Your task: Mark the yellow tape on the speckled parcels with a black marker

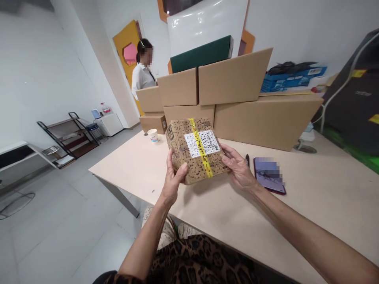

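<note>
Between my two hands is a small brown cardboard box (180, 157), tilted above the table. A yellow tape strip (201, 152) runs over its face and across a white label (211, 142); dark specks cover the cardboard. My left hand (173, 177) grips the lower left corner, thumb on the front and fingers along the side. At the right edge, my right hand (238, 165) holds the box, its far fingers partly hidden. A phone (268, 173) lies on the table to the right, and a dark pen (247, 159) is close to my right hand.
Large cardboard boxes (260, 120) are stacked along the back of the pale table (124, 161), with a dark green box (201, 55) on top. A paper cup (153, 135) stands at the back left. Behind the boxes is a person in a white shirt (143, 77).
</note>
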`<action>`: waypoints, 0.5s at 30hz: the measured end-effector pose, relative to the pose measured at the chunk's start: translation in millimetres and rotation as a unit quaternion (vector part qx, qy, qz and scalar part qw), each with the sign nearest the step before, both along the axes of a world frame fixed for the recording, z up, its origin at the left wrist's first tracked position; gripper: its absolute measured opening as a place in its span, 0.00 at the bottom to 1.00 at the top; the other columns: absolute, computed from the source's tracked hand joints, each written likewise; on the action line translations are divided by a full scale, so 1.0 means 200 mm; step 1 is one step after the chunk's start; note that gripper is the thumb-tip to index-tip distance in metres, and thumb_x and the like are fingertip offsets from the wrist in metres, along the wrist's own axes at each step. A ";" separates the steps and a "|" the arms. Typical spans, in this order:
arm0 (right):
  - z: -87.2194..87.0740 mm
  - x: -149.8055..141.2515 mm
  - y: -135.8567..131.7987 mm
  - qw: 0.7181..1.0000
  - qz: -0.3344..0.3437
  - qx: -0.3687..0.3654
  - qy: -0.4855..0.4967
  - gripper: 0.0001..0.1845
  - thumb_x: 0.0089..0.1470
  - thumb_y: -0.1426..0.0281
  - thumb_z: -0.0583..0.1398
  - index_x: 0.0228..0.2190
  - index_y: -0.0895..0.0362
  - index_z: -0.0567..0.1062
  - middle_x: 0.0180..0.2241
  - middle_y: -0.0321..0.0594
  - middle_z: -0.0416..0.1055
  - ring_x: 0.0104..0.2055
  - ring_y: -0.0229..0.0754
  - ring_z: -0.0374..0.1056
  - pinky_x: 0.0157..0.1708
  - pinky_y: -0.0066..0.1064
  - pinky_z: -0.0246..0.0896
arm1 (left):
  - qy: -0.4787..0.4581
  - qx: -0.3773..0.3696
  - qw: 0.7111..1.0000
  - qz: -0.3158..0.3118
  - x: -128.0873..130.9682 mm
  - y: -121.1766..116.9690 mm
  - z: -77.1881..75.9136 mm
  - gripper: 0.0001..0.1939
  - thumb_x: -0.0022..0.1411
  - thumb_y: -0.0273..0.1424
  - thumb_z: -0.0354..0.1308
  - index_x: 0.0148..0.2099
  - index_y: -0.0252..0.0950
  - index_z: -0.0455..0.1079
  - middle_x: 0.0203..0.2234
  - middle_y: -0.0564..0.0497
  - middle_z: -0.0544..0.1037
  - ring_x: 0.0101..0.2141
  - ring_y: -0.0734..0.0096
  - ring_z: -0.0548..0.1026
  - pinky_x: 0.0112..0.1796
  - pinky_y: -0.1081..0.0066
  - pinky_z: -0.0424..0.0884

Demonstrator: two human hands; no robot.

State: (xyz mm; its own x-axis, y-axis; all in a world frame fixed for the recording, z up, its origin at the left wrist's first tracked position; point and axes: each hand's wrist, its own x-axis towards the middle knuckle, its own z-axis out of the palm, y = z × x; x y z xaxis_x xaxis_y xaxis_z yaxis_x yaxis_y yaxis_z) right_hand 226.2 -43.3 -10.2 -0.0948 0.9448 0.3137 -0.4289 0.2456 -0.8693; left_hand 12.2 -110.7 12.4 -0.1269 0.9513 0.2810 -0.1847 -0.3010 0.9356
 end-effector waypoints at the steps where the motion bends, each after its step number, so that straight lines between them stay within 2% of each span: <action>1: 0.00 0.00 0.00 1.000 0.007 0.010 -0.006 0.28 0.44 0.56 0.73 0.49 0.44 0.78 0.57 0.36 0.76 0.62 0.49 0.68 0.61 0.43 0.63 | -0.018 -0.017 1.000 -0.005 -0.01 0.01 0.00 0.52 0.57 0.46 0.68 0.74 0.52 0.42 0.72 0.46 0.56 0.69 0.49 0.57 0.67 0.50 0.57; 5: 0.07 -0.01 -0.03 0.999 0.024 0.017 -0.013 0.31 0.43 0.55 0.73 0.50 0.45 0.77 0.60 0.37 0.73 0.65 0.50 0.64 0.64 0.44 0.59 | -0.079 -0.036 0.996 -0.017 -0.03 0.00 -0.02 0.57 0.49 0.40 0.72 0.74 0.48 0.44 0.68 0.44 0.63 0.66 0.44 0.64 0.62 0.48 0.65; 8: 0.14 0.02 -0.05 0.998 0.062 -0.002 -0.017 0.37 0.42 0.51 0.72 0.54 0.44 0.74 0.60 0.39 0.72 0.65 0.54 0.65 0.61 0.47 0.63 | -0.081 0.002 0.995 -0.060 -0.03 -0.03 -0.06 0.54 0.46 0.39 0.72 0.72 0.45 0.51 0.66 0.44 0.67 0.68 0.45 0.59 0.66 0.52 0.60; 10: 0.17 0.05 -0.06 0.993 0.106 0.001 -0.047 0.42 0.41 0.52 0.72 0.57 0.44 0.71 0.59 0.41 0.73 0.63 0.57 0.67 0.59 0.49 0.65 | -0.057 0.020 0.994 -0.089 -0.04 -0.04 -0.08 0.51 0.47 0.38 0.72 0.70 0.44 0.56 0.65 0.45 0.68 0.69 0.46 0.58 0.67 0.53 0.58; 12: 0.18 0.09 -0.06 0.988 0.114 0.038 -0.093 0.46 0.42 0.55 0.73 0.62 0.45 0.67 0.60 0.43 0.72 0.62 0.58 0.68 0.59 0.50 0.65 | -0.039 0.023 0.993 -0.112 -0.04 -0.04 -0.08 0.45 0.49 0.37 0.72 0.68 0.44 0.61 0.64 0.45 0.70 0.68 0.46 0.60 0.66 0.52 0.58; 15: 0.16 0.13 -0.05 0.969 0.033 0.149 -0.193 0.54 0.39 0.62 0.75 0.65 0.45 0.62 0.64 0.45 0.66 0.64 0.59 0.64 0.63 0.51 0.60 | -0.060 0.028 0.991 -0.115 -0.06 -0.02 -0.05 0.38 0.51 0.47 0.71 0.62 0.44 0.68 0.63 0.45 0.71 0.66 0.46 0.63 0.64 0.51 0.62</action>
State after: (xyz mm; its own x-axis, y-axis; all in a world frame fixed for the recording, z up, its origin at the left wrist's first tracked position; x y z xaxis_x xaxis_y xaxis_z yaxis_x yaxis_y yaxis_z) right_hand 252.8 -54.1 22.1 -0.3172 0.8052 0.5010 -0.1085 0.4940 -0.8627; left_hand 0.8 -115.1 3.3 0.0566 0.9423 0.3301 -0.3628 -0.2886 0.8860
